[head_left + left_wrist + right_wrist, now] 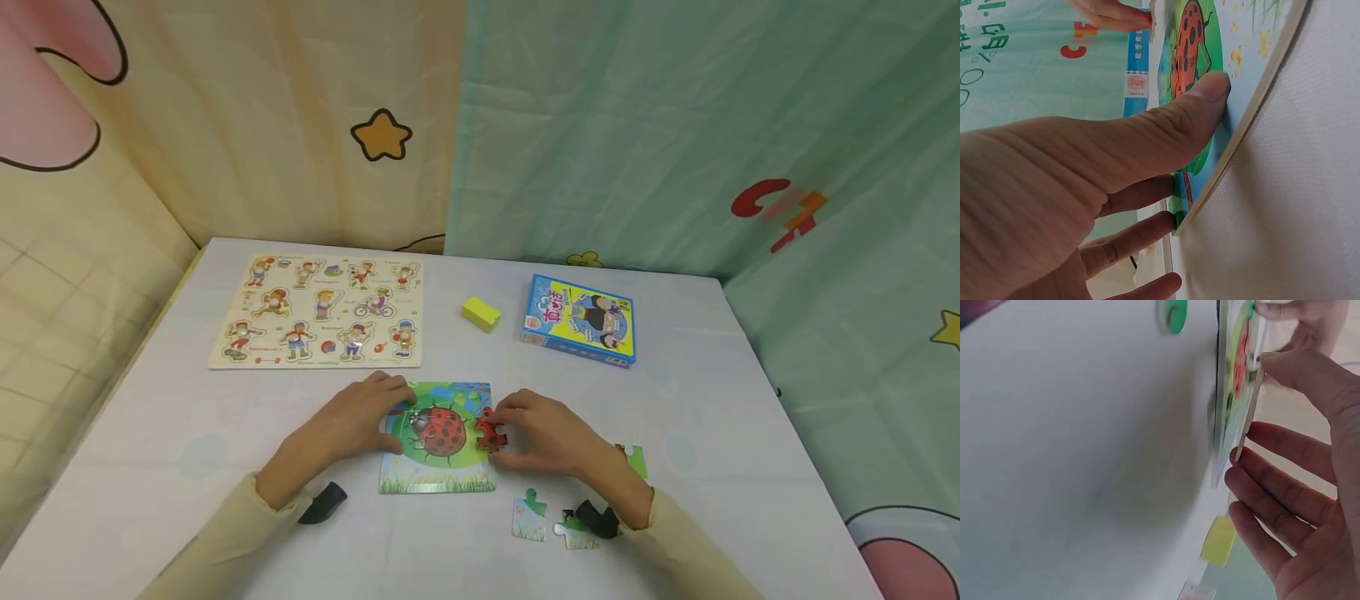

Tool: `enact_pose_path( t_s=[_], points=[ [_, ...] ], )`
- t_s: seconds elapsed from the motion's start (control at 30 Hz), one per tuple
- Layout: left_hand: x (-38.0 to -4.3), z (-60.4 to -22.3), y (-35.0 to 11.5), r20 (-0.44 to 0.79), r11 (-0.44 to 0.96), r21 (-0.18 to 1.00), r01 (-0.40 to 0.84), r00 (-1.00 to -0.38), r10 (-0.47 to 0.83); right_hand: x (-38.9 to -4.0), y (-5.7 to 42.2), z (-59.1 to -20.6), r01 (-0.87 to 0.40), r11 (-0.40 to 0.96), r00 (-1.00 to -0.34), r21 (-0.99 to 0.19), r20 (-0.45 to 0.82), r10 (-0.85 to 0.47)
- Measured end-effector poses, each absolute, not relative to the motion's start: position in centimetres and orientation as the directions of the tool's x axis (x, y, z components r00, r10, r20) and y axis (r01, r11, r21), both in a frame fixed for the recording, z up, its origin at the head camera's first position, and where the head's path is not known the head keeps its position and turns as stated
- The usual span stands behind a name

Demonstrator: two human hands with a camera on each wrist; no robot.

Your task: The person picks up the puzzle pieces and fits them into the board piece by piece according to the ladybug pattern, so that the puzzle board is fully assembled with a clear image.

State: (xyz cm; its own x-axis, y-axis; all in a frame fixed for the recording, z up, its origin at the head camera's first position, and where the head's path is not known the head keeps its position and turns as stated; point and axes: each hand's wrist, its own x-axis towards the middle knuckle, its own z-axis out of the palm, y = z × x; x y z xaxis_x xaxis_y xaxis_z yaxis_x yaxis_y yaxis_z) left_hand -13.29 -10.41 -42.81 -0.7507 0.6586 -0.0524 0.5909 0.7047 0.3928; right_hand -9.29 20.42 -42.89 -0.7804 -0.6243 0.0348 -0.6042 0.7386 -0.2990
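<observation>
A square ladybug puzzle board (438, 482) lies flat at the middle of the table. My left hand (358, 421) rests at its left side, the thumb (1210, 90) on the printed face and the fingers fairly straight toward the far corner. Over the board's right edge, my right hand (546, 435) pinches a red puzzle piece (489, 435) between thumb and fingers. In the right wrist view this puzzle piece (1250, 409) is seen edge-on, tilted close above the board.
Loose puzzle pieces (529, 518) lie near my right wrist, partly covered by the forearm. A wooden sports puzzle (322, 312) sits at the back left, a yellow block (481, 313) at the back middle, and a blue card box (577, 321) to its right.
</observation>
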Motion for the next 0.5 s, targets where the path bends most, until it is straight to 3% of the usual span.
enact_pose_path(
  t_s=[0.23, 0.5],
  points=[
    [-13.3, -42.8, -10.5, -0.053, 0.707, 0.388, 0.591, -0.751, 0.658, -9.9, 17.0, -42.9, -0.673, 0.697, -0.725, -0.247, 0.038, -0.687],
    [-13.4, -42.9, -10.6, -0.033, 0.686, 0.374, 0.624, -0.73, 0.683, -10.3, 14.6, -42.7, -0.689, 0.699, -0.713, -0.192, 0.009, -0.701]
  ],
)
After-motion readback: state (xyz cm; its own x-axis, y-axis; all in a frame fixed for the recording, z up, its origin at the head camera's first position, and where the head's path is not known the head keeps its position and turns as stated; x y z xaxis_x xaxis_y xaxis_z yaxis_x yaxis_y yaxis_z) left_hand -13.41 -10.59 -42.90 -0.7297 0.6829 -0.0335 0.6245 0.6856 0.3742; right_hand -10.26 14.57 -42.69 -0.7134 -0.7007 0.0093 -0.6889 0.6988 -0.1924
